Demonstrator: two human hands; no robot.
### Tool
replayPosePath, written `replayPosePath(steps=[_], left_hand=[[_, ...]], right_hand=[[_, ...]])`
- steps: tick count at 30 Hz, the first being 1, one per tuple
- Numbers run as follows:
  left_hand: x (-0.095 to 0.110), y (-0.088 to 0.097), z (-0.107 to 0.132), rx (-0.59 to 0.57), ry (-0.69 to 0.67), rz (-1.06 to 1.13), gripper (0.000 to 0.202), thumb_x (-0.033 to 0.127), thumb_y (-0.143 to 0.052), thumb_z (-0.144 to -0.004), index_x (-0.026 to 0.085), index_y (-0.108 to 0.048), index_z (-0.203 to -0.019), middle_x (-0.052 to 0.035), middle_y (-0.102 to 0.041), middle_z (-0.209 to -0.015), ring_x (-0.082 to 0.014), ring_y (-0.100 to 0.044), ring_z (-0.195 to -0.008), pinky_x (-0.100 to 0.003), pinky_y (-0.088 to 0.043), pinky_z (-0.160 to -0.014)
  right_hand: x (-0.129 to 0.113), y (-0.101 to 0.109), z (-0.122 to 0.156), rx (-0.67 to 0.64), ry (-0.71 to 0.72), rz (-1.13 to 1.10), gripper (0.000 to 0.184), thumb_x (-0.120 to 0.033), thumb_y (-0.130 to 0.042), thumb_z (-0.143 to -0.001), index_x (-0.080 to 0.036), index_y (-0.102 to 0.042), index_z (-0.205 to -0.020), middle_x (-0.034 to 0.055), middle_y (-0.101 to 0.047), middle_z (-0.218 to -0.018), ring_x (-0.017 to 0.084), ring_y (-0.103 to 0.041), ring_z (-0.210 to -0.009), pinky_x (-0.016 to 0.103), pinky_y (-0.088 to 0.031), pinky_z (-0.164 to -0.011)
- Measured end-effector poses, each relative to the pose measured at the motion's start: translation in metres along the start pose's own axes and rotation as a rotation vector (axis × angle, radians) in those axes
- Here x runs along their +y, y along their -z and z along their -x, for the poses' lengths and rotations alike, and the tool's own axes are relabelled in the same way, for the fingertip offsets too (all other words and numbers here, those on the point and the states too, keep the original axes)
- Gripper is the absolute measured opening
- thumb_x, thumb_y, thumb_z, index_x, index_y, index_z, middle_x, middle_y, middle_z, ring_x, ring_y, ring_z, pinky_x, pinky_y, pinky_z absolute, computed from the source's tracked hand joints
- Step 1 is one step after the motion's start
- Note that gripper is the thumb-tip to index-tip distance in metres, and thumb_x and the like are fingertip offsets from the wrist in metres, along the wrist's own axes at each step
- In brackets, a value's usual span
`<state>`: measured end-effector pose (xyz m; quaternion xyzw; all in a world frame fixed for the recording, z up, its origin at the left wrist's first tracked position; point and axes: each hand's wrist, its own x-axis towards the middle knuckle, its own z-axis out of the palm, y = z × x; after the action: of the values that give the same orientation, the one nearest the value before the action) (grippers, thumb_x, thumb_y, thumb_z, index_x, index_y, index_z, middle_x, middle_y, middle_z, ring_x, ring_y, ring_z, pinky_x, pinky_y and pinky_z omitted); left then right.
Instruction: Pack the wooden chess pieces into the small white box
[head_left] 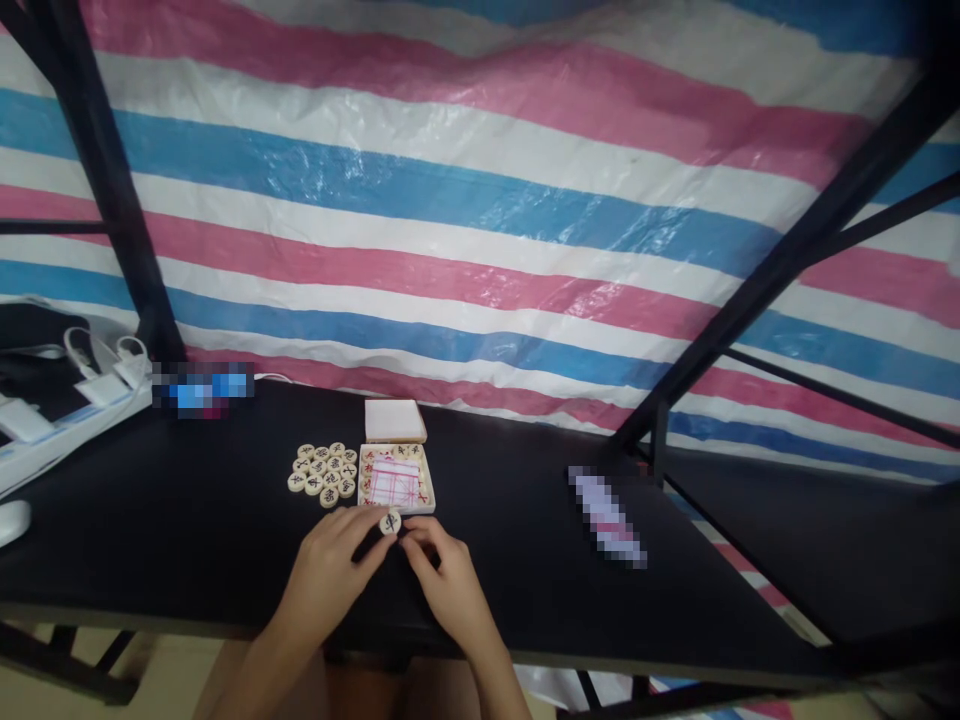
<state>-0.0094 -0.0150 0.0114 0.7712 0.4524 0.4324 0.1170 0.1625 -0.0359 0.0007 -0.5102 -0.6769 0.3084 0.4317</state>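
Note:
Between the thumb and fingers of my left hand is a round xiangqi piece, its dark character facing up. My right hand is just beside it, thumb and fingertips drawn together near the piece's right edge; whether they touch it or hold anything is hidden. Right beyond my fingers lies an open white box with red- and black-marked pieces inside and a folded sheet with red lines on top. Left of the box, a cluster of loose xiangqi pieces rests on the black table.
Behind the box lies its white lid. A power strip with plugs and a white mouse are at the left. Two blurred-out items lie on the table. Black metal posts and a striped sheet stand behind.

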Motion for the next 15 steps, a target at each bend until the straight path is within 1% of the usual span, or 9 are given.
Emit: replayPosePath(steps=[1, 3, 4, 6, 8, 10, 12, 15], left_hand=[[-0.002, 0.003, -0.008, -0.014, 0.019, -0.064, 0.024, 0.031, -0.056, -0.083, 0.022, -0.065, -0.103, -0.0053, -0.07, -0.094, -0.0202, -0.063, -0.084, -0.031, -0.05, -0.077], [-0.008, 0.009, -0.031, -0.104, 0.117, -0.192, 0.026, 0.031, -0.055, -0.083, 0.022, -0.062, -0.107, -0.0049, -0.069, -0.093, -0.0209, -0.063, -0.083, -0.031, -0.049, -0.075], [-0.012, 0.011, -0.044, -0.149, 0.159, -0.248, 0.024, 0.031, -0.055, -0.083, 0.023, -0.063, -0.104, -0.0047, -0.068, -0.092, -0.0211, -0.063, -0.083, -0.03, -0.048, -0.074], [-0.02, 0.012, -0.07, -0.259, 0.192, -0.362, 0.02, 0.033, -0.054, -0.084, 0.022, -0.065, -0.098, -0.0048, -0.066, -0.084, -0.0219, -0.063, -0.079, -0.029, -0.046, -0.07], [-0.026, 0.007, -0.088, -0.325, 0.139, -0.463, 0.021, 0.032, -0.052, -0.085, 0.021, -0.065, -0.097, -0.006, -0.065, -0.081, -0.0224, -0.062, -0.077, -0.03, -0.044, -0.071], [-0.032, 0.0, -0.099, -0.368, 0.043, -0.525, 0.02, 0.03, -0.052, -0.085, 0.02, -0.066, -0.096, -0.0079, -0.066, -0.082, -0.0237, -0.062, -0.079, -0.031, -0.043, -0.072], [-0.037, -0.008, -0.102, -0.395, -0.019, -0.535, 0.018, 0.025, -0.052, -0.085, 0.02, -0.067, -0.092, -0.0087, -0.068, -0.085, -0.0242, -0.061, -0.083, -0.032, -0.042, -0.074], [-0.041, -0.018, -0.102, -0.403, -0.048, -0.531, 0.018, 0.02, -0.051, -0.086, 0.02, -0.069, -0.09, -0.0094, -0.069, -0.091, -0.0249, -0.058, -0.091, -0.033, -0.04, -0.078]], right_hand=[[0.001, -0.001, 0.0, 0.005, 0.002, 0.021, 0.016, -0.023, -0.049, -0.087, -0.021, -0.06, -0.099, 0.0011, -0.068, -0.081, 0.015, -0.063, -0.075, 0.023, -0.046, -0.07], [0.005, -0.002, 0.001, 0.007, 0.008, 0.066, 0.017, -0.022, -0.049, -0.087, -0.021, -0.061, -0.099, 0.0014, -0.068, -0.08, 0.015, -0.063, -0.075, 0.024, -0.046, -0.07], [0.006, -0.002, 0.001, 0.008, 0.011, 0.085, 0.016, -0.022, -0.05, -0.086, -0.02, -0.061, -0.098, 0.0018, -0.068, -0.08, 0.016, -0.063, -0.075, 0.024, -0.046, -0.07], [0.008, -0.004, 0.001, 0.012, 0.016, 0.106, 0.016, -0.022, -0.05, -0.086, -0.02, -0.063, -0.095, 0.0028, -0.068, -0.081, 0.017, -0.064, -0.076, 0.025, -0.047, -0.07], [0.009, -0.004, 0.001, 0.016, 0.021, 0.113, 0.017, -0.022, -0.049, -0.086, -0.02, -0.064, -0.094, 0.0036, -0.068, -0.082, 0.017, -0.064, -0.076, 0.025, -0.048, -0.069], [0.009, -0.005, 0.002, 0.021, 0.029, 0.12, 0.017, -0.022, -0.049, -0.086, -0.02, -0.064, -0.093, 0.004, -0.067, -0.082, 0.017, -0.064, -0.077, 0.026, -0.048, -0.07], [0.008, -0.005, 0.002, 0.027, 0.039, 0.128, 0.017, -0.021, -0.049, -0.086, -0.021, -0.064, -0.093, 0.0037, -0.067, -0.082, 0.017, -0.063, -0.077, 0.026, -0.048, -0.071], [0.006, -0.005, 0.002, 0.029, 0.054, 0.131, 0.017, -0.021, -0.049, -0.086, -0.021, -0.064, -0.092, 0.003, -0.067, -0.081, 0.017, -0.063, -0.077, 0.026, -0.048, -0.071]])
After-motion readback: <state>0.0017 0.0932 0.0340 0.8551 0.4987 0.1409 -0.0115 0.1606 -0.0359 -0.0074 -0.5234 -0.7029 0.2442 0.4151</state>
